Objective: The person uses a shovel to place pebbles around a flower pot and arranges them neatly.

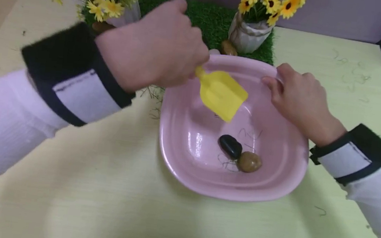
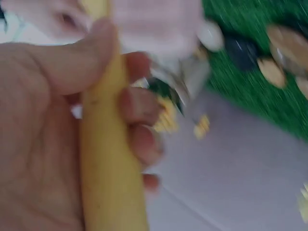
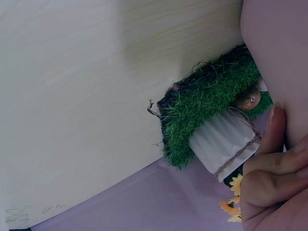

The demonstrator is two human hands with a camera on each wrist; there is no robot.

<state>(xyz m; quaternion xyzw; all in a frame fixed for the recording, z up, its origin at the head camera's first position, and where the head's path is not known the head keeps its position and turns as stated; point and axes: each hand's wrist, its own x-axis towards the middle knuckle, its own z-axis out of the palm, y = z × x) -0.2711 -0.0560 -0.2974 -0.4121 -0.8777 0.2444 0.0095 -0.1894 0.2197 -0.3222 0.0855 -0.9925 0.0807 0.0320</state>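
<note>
My left hand [image 1: 163, 46] grips a yellow toy shovel [image 1: 222, 95] by its handle [image 2: 108, 144], the fingers wrapped round it in the left wrist view. The shovel's blade hangs over a pink basin [image 1: 175, 164], and nothing lies on the blade. My right hand [image 1: 300, 99] holds the basin's far right rim, thumb on the inner side. Inside the basin, a black stone [image 1: 230, 145] touches a brown stone [image 1: 249, 162], with a few thin dark strands around them.
Behind the basin lies a strip of artificial grass [image 1: 200, 23] with stones. A white pot of yellow flowers [image 1: 250, 32] and a pot of mixed flowers [image 1: 128, 13] stand on it. Loose strands [image 1: 320, 210] are scattered over the pale table [image 1: 98, 202]. A purple wall [image 1: 327, 13] rises behind.
</note>
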